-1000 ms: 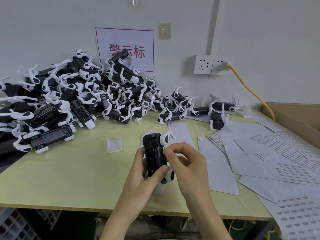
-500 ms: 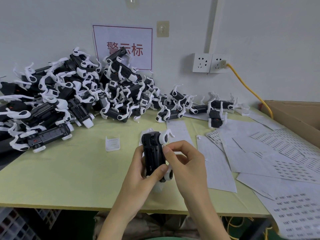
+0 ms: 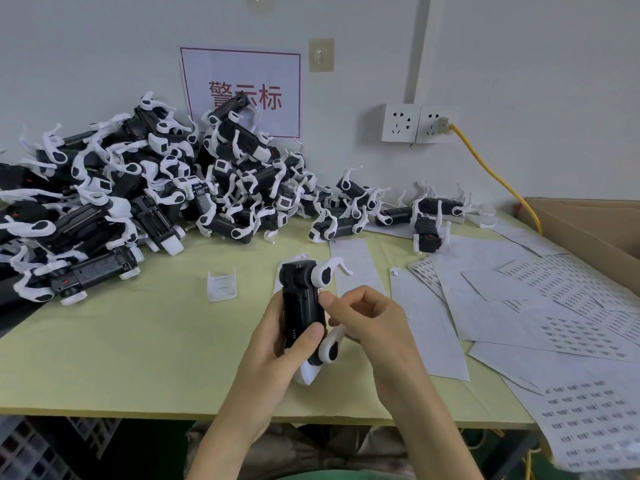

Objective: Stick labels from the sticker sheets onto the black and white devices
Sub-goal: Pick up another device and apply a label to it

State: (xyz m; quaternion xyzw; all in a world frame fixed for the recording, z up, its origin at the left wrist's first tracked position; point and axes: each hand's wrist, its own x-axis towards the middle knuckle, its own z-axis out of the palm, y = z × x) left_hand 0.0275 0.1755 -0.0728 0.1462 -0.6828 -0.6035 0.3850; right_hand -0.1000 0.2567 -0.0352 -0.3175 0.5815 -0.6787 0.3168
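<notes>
– just above the near edge of the surface (image 3: 138, 358), the device (image 3: 303, 306) stands on end, its long axis running near to far. which hand has it?
– the left hand (image 3: 277, 351), wrapped round the lower half with the thumb across the black face. the right hand (image 3: 374, 327) comes in from the right, its fingers (image 3: 327, 299) curled and pinched against the upper right edge of the body, between the white arms (image 3: 329, 271) on that side.
– a label between them?
– too small to tell. if there is one, i'd say the press goes leftward onto that edge, so the left hand has to brace against it.
– anything in the way?
– those arms crowd the spot. the pile of devices (image 3: 138, 195) lies far left. the sticker sheets (image 3: 571, 327) are to the right, nearer the right hand. a small white clip (image 3: 221, 285) sits left of the device. all are apart from it.
</notes>
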